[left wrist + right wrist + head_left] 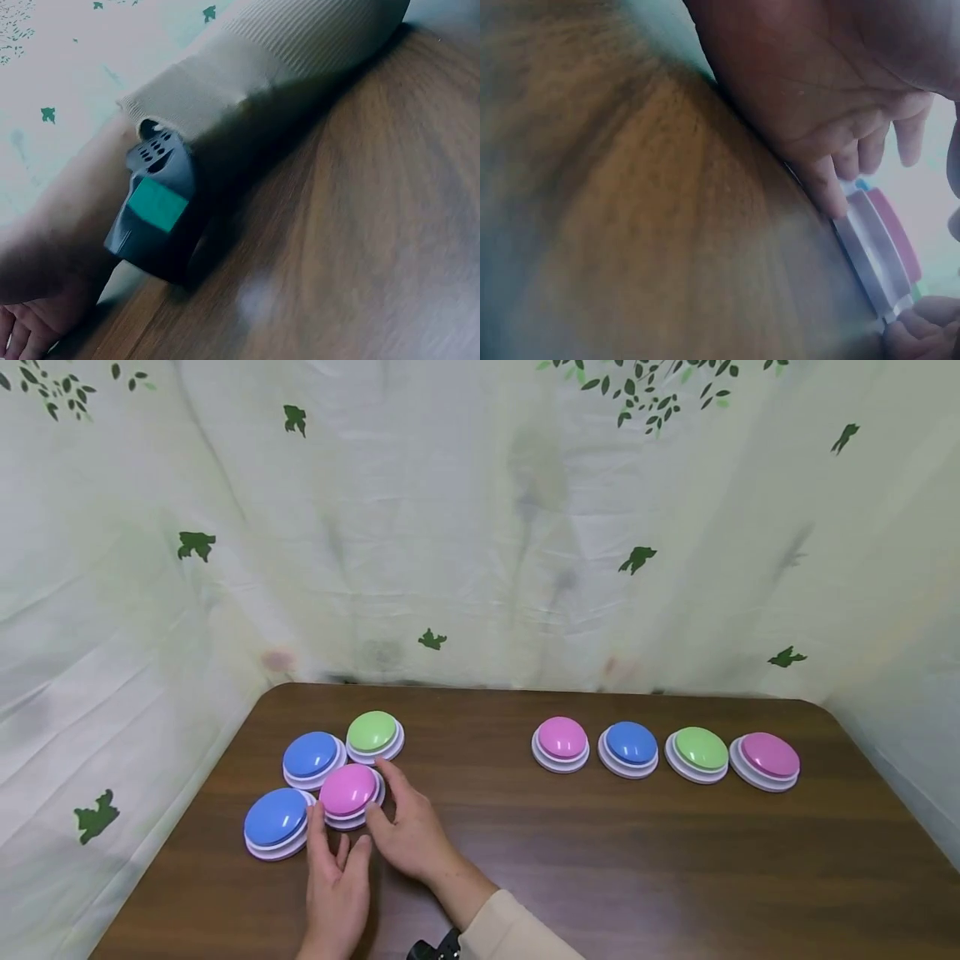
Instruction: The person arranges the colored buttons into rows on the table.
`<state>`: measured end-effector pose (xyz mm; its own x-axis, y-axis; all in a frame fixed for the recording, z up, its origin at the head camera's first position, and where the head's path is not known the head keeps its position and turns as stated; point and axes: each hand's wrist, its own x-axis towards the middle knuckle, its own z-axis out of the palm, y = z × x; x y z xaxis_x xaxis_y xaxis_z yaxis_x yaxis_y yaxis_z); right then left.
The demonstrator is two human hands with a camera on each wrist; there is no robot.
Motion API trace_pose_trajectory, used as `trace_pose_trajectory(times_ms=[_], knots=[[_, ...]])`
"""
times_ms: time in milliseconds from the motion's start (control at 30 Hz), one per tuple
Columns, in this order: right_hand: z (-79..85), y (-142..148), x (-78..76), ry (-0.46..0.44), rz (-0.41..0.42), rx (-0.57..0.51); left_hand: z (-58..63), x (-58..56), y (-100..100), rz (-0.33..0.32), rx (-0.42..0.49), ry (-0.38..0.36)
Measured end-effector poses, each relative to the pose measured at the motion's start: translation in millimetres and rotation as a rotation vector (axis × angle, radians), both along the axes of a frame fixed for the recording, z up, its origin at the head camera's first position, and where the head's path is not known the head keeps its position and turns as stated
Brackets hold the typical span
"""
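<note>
A pink push button (pixel 348 791) with a white ringed base stands on the table between my two hands. My right hand (pixel 416 835) holds its right side, index finger at the far rim and thumb at the near rim. On the other side, my left hand (pixel 336 893) has its extended fingers against the base's left edge, thumb apart from the rest. In the right wrist view, the left palm (pixel 810 82) faces the button (pixel 881 247), and right fingertips (pixel 922 326) meet the base. The left wrist view shows the right hand (pixel 30 326) partly, the button out of frame.
Close around it stand a blue button (pixel 311 755), a nearer blue button (pixel 275 817) and a green button (pixel 372 732). Rightward, a row holds pink (pixel 562 737), blue (pixel 631 742), green (pixel 701 748) and pink (pixel 770 755) buttons. A leaf-print curtain (pixel 465 527) hangs behind the brown table (pixel 637 877).
</note>
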<state>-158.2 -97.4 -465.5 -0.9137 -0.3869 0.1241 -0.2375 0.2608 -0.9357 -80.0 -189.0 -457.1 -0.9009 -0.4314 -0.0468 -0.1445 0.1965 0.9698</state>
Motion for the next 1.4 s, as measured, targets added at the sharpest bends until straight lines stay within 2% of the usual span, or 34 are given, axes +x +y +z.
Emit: trace_pose_trajectory(times_ms=[67,167,300,567,733,967,1200,1400], knots=[[0.7,0,-0.2,0.028,0.016,0.073,0.6,-2.3,-1,-0.009,0.031,0.003],[1.1,-1,-0.3,0.050,0.045,0.127,0.1,-4.0,-3,-0.026,0.066,0.017],[1.1,-2,-0.6,0.070,0.044,0.163,-0.4,-4.2,-5,-0.036,0.072,0.018],[1.2,-3,-0.2,0.072,0.045,0.204,2.1,-4.5,-5,-0.041,0.058,-0.032],[1.3,-1,1.7,0.040,0.033,0.171,3.0,-4.8,-5,-0.042,0.095,-0.024],[0.6,4,4.2,0.025,-0.013,0.088,1.6,-4.0,-1,-0.072,0.200,0.087],[-1.0,15,7.8,0.057,-0.089,-0.075,-0.6,1.2,8,-0.147,0.254,0.164],[-1.3,32,15.9,0.076,-0.122,-0.214,-5.9,8.8,14,-0.279,0.297,0.298]])
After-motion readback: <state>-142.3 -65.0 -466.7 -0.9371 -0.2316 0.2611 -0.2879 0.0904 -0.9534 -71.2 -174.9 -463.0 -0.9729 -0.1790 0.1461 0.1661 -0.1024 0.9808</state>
